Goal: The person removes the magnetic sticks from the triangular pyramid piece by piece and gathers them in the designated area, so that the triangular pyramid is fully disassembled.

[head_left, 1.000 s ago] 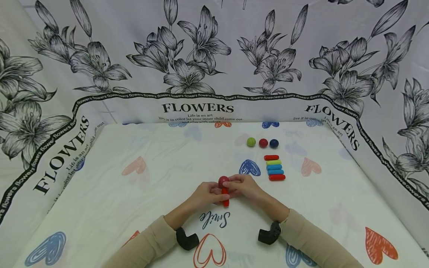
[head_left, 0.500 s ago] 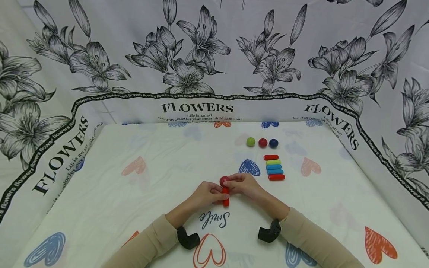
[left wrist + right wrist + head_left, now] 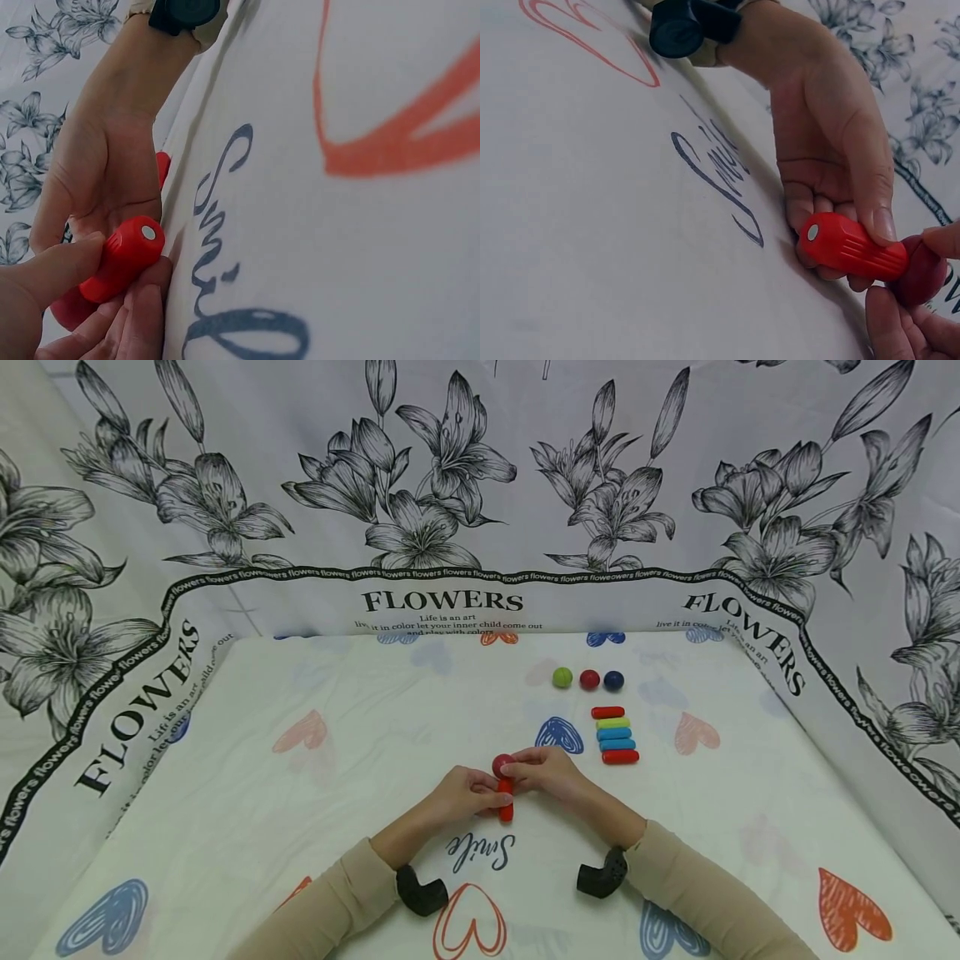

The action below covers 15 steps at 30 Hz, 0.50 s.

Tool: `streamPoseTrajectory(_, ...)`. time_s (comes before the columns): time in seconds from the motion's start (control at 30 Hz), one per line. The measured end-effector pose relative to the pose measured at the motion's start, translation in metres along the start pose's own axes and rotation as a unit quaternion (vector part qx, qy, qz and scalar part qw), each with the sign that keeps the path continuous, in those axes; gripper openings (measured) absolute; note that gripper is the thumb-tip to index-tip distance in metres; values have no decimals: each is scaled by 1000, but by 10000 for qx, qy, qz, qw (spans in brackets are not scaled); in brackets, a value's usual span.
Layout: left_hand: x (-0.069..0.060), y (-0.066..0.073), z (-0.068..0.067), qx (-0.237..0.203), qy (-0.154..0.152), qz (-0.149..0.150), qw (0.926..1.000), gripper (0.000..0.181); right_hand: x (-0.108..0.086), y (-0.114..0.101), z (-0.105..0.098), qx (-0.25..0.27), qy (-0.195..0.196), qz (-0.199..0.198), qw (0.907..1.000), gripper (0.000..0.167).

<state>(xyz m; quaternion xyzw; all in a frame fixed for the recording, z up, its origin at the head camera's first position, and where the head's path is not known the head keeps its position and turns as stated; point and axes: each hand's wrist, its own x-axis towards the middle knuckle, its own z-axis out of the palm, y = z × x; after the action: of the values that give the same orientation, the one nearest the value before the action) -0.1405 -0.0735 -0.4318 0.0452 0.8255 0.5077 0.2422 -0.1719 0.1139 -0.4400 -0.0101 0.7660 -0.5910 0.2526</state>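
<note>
My left hand [image 3: 453, 793] grips a red ridged magnetic stick [image 3: 855, 247] between thumb and fingers. A small pale round disc [image 3: 148, 233] sits in the stick's near end. My right hand [image 3: 551, 774] pinches a dark red ball [image 3: 921, 274] against the stick's far end, so the two touch in line. In the head view this joined pair stands just above the word "Smile", and the fingertips partly cover both pieces. From the left wrist view, most of the ball is hidden behind the stick and fingers.
Farther back on the patterned white tablecloth [image 3: 375, 710], a green ball [image 3: 562, 677], a red ball [image 3: 589, 680] and a dark blue ball [image 3: 613, 681] form a row. Nearer lie several parallel sticks: red [image 3: 620, 757], blue [image 3: 615, 734] and yellow-green [image 3: 612, 723]. Floral cloth [image 3: 450, 602] rises behind.
The right hand and the ball have shifted very slightly right since a second ago, and its fingers spread a little off the stick. Over the last half second, almost nothing moves.
</note>
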Motion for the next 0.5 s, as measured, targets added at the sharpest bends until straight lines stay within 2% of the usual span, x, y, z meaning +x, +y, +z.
streamPoseTrajectory(0.4, 1, 0, 0, -46, -65, -78, 9999, 30, 1, -1, -2, -95, -37, -10, 9999, 44)
streamPoseTrajectory(0.5, 0, 0, 0, -15, -74, -125, 9999, 30, 4, -5, -7, 74, 250, 184, 9995, 46)
